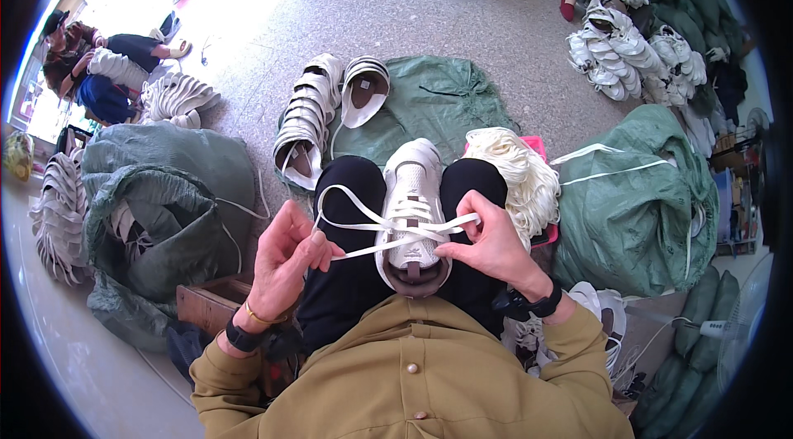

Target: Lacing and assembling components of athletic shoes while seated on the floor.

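Observation:
A white shoe upper [411, 179] with a grey-brown lining is held between my knees, its toe pointing away from me. White laces [406, 209] run across its front and cross over near the tongue. My left hand [291, 247] pinches one lace, drawn out to the left, and a loose loop of lace [340, 191] rises beside it. On the right, my right hand [489, 242] pinches lace close to the shoe's collar, with thumb and forefinger around it. Both hands stay a little apart from each other, on either side of the tongue.
Stacked white shoe uppers [307, 117] lie on a green sack [429, 96] ahead. A heap of white laces [520, 179] sits right of my knee. Full green sacks [169, 199] flank me, beside a wooden box [211, 303]. Co-workers [103, 59] sit among more uppers [619, 55].

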`<state>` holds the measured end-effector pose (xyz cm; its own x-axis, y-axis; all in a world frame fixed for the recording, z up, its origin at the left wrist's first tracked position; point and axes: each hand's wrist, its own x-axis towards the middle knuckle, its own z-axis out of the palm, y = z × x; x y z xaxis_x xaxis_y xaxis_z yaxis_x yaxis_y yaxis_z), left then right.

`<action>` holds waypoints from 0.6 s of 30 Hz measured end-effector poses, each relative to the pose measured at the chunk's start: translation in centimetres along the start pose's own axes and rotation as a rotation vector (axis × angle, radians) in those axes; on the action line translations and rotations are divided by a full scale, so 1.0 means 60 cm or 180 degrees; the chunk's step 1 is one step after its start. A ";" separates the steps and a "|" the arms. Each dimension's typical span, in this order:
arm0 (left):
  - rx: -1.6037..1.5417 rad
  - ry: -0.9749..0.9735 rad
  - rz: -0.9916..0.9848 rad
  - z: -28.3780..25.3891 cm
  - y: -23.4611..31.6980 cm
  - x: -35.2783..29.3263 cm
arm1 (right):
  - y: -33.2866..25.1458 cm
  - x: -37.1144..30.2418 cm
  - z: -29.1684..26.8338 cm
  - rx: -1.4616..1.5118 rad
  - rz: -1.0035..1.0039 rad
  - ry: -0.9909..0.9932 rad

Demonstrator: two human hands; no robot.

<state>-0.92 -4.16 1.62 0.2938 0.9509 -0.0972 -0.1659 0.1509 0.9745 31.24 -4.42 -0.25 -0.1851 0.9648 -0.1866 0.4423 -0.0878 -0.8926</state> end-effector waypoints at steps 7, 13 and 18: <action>0.0120 0.0318 0.0019 -0.021 0.021 -0.016 | -0.009 0.007 0.003 -0.0293 0.0087 0.0060; 0.0015 0.0934 -0.0170 -0.086 0.047 -0.032 | 0.003 0.008 0.005 0.0292 0.0245 0.0070; -0.0110 0.1049 -0.0279 -0.122 0.052 -0.046 | 0.007 0.007 0.011 0.0118 0.0119 0.0136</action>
<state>-9.10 -4.32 3.43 -0.0108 0.9692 -0.2459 -0.1871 0.2396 0.9527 30.80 -4.22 -0.98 -0.1311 0.9704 -0.2030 0.4153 -0.1322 -0.9000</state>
